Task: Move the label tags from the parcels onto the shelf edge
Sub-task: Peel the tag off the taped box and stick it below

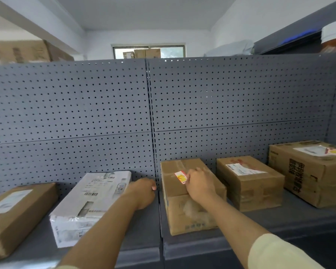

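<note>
Several parcels stand on a grey shelf. On top of the middle brown parcel lies a small white, red and yellow label tag. My right hand rests on this parcel's top, its fingertips pinching the tag's right end. My left hand is curled shut on the shelf between the white wrapped parcel and the brown one, holding nothing visible. The shelf's front edge runs below the parcels. Another tag lies on the far right box.
A brown parcel lies at the far left and another right of the middle one, both with white shipping labels. A grey perforated back panel rises behind. More boxes sit high up beyond it.
</note>
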